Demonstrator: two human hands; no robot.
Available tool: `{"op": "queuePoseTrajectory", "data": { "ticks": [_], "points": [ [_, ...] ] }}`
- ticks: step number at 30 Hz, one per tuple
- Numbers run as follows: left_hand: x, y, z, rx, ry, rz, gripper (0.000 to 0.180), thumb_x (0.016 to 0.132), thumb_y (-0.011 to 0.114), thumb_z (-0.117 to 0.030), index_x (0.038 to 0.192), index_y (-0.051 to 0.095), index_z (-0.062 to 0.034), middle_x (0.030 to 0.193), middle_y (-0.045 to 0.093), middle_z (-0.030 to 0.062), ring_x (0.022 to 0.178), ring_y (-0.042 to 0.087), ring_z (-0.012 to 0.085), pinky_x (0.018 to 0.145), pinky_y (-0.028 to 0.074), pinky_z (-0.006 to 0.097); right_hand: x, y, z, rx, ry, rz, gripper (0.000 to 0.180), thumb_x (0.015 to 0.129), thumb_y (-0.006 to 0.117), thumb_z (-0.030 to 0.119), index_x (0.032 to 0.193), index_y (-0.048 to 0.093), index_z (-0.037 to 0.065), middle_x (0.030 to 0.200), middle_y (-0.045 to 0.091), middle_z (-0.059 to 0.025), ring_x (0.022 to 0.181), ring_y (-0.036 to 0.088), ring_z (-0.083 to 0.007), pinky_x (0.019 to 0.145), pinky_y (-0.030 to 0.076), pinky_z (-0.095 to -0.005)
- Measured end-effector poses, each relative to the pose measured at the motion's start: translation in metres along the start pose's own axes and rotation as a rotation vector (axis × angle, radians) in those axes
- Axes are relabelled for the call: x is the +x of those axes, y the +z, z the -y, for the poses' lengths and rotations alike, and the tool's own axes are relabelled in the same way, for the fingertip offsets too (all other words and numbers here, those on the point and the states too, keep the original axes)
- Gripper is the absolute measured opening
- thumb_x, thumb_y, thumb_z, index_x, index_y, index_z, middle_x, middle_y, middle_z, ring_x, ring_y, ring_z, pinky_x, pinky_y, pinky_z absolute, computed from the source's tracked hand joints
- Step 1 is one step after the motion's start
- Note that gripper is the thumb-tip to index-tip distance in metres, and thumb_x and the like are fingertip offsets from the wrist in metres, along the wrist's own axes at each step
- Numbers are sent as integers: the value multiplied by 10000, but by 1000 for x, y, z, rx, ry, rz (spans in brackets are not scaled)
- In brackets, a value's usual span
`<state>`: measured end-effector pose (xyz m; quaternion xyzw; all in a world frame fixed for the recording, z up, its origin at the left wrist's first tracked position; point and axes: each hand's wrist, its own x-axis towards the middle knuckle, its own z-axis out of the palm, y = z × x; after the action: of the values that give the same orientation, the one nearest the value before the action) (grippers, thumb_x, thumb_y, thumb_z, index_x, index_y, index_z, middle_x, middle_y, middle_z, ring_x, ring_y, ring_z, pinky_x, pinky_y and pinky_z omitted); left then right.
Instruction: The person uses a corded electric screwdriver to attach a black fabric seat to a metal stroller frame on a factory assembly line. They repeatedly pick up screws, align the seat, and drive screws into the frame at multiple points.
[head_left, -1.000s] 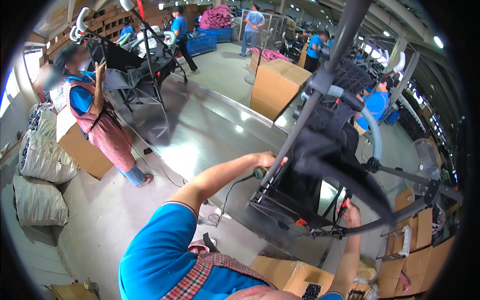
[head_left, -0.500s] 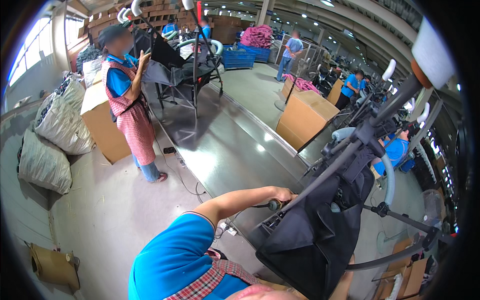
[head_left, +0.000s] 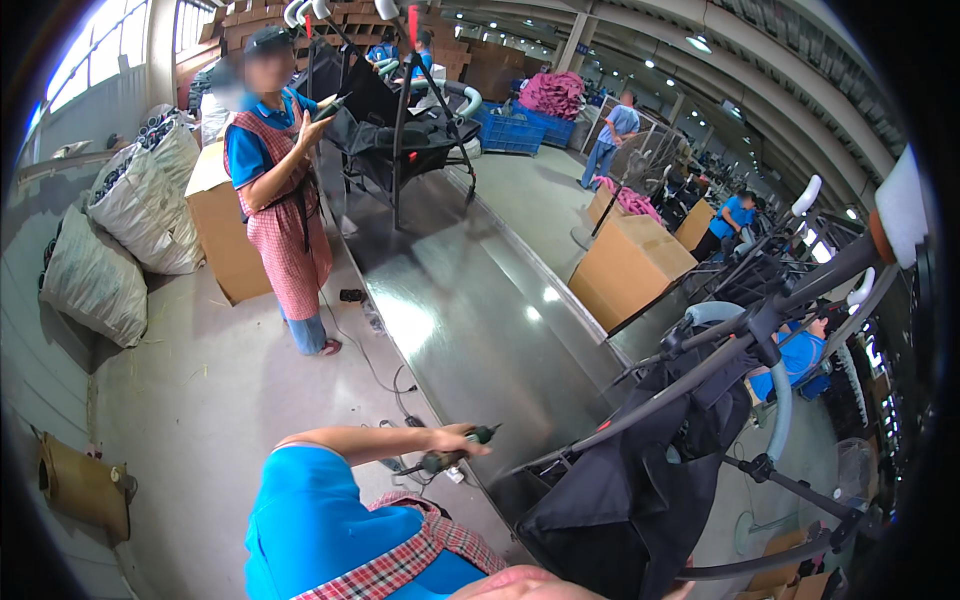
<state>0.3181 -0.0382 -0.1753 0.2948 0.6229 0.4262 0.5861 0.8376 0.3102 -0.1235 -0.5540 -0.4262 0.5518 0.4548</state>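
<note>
Dark hand tool [head_left: 436, 461] is above the edge of the shiny table [head_left: 470, 345], and I see the left hand's [head_left: 460, 439] fingers wrapped around it. Near it, to the right, leans a big black cloth frame [head_left: 640, 485]; the right hand is hidden, so I can't tell how it is.

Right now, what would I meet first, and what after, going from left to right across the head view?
Pale front sack, aproned co-worker, left hand holding a power tool, black fabric, white pole end.
</note>
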Motion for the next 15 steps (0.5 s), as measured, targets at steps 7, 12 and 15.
{"op": "queuePoseTrajectory", "data": {
  "ticks": [7, 12, 15],
  "points": [
    [-88, 28, 54, -308, -196, -65, 931, 808, 788, -502, 1521, 344, -100, 1076, 609, 77, 797, 613, 145, 635, 524, 290, -8, 17, -6, 4, 11, -16, 424, 993, 605, 360, 1263, 599, 33, 1108, 691, -90, 946, 674, -227, 836, 550, -345],
    [-53, 49, 87, -343, -249, 58, 734, 881, 736, -430, 1469, 453, -94, 1114, 595, 31, 942, 580, 136, 788, 493, 296, -10, 5, -8, 39, -11, -23, 415, 995, 602, 348, 1264, 601, 31, 1111, 691, -91, 953, 672, -222, 843, 546, -340],
    [-62, 66, 72, -356, -275, 135, 753, 900, 722, -411, 1504, 417, -83, 1205, 584, 55, 1011, 575, 152, 864, 491, 312, -11, 3, -10, 60, -27, -19, 411, 997, 600, 341, 1264, 601, 30, 1113, 690, -92, 958, 670, -219, 847, 544, -338]
  ]
}}
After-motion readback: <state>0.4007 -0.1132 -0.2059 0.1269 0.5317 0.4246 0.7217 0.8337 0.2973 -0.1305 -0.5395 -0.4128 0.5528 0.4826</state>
